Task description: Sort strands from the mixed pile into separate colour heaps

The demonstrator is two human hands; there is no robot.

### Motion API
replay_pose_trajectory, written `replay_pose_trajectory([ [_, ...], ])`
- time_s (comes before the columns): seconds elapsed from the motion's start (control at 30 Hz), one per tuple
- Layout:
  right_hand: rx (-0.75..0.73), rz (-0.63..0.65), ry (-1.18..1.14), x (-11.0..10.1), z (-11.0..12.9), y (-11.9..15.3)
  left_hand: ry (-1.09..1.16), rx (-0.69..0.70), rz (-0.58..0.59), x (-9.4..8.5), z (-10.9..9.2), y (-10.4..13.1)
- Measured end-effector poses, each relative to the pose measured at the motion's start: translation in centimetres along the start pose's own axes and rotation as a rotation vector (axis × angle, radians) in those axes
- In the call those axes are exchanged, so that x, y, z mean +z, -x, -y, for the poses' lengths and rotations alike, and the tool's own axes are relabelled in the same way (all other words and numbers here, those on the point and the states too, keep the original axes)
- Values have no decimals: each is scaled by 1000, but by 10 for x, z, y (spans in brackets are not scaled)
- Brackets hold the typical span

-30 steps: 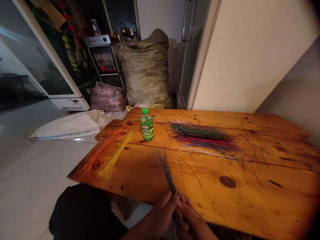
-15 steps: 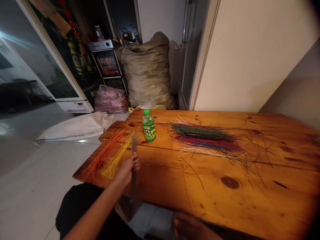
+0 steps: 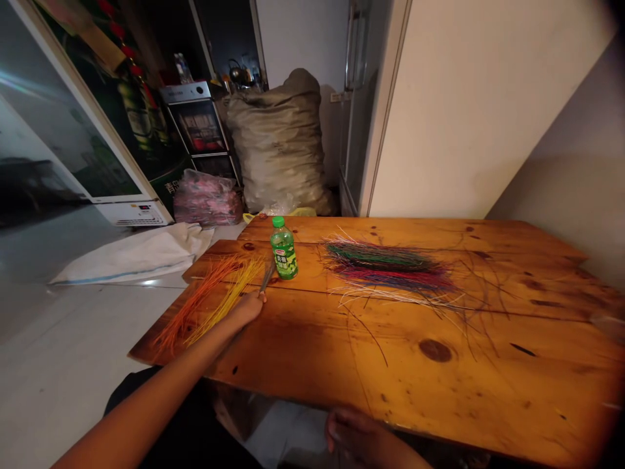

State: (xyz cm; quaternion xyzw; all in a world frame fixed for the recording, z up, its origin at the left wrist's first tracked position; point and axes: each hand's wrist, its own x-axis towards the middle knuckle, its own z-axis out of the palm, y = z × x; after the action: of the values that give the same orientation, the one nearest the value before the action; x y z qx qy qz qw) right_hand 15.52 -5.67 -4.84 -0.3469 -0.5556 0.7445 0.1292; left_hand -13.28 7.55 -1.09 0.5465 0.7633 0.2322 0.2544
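Observation:
My left hand (image 3: 250, 307) is closed around a bundle of thin grey strands (image 3: 267, 276), whose tips fan out just left of a green-capped bottle (image 3: 284, 253). Left of that hand lie yellow strands (image 3: 229, 296) and, farther left, orange strands (image 3: 198, 303). At the table's front edge is my right hand (image 3: 349, 430), dark and low in view; its fingers are partly hidden, and whether it holds anything cannot be made out. A pile of green strands (image 3: 381, 255), with red, blue and white ones beside it, lies across the middle of the table.
The wooden table (image 3: 312, 352) has loose dark strands scattered on its right part. Behind it stand a large stuffed sack (image 3: 278, 143) and a pink-filled plastic bag (image 3: 208, 198). A white sack (image 3: 137, 254) lies on the floor at left.
The grey bundle has tilted, its top now leaning right toward the bottle, and my left hand has turned with it. The whole view has shifted slightly. My right hand stays at the table's front edge.

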Motion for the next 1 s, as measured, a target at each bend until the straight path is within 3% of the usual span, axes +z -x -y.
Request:
replay_pose_trajectory([
  [0.2, -86, -24, -80, -4, -20, -7, -276, 22, 64, 5, -16, -5],
  [0.37, -34, -19, -35, -5, -15, -9, -396, 25, 103, 5, -20, -3],
  [0.67, -28, -35, -88, 0, -14, -7, -552, 12, 60, 3, -16, 7],
  [1.0, 61, -63, -70, 4, -5, -3, -677, 165, 114, -20, -9, 34],
])
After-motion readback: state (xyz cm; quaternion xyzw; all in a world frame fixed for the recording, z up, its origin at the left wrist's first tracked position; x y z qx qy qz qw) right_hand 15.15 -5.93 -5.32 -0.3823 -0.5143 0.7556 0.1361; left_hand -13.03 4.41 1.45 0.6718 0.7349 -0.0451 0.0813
